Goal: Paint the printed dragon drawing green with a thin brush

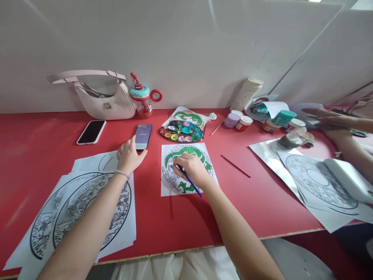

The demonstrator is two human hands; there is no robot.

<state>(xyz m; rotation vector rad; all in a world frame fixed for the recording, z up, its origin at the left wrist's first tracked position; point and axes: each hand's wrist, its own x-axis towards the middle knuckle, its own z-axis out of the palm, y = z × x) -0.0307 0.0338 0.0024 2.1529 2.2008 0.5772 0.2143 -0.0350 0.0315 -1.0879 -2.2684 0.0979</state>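
Observation:
My right hand [190,168] is closed around a blue-handled paintbrush [190,181]. Its tip is hidden behind the fingers, over a sheet with a dragon drawing [167,186], partly painted green. At the lower end of a lit smartphone [142,136], my left hand [129,156] has its fingers at the left edge and its thumb at the bottom right corner. The phone lies flat. Just beyond the drawing rests a paint palette [182,131] with wells of several colours, overlapping a coloured dragon picture [189,114].
A second brush [235,166] lies to the right. Paint jars [244,123] stand at the back. Printed sheets [116,233] lie under my left forearm. A white phone [91,132], handbag [107,103] and red-handled cup [143,101] are at left. Another person's arms [338,136] reach in at right.

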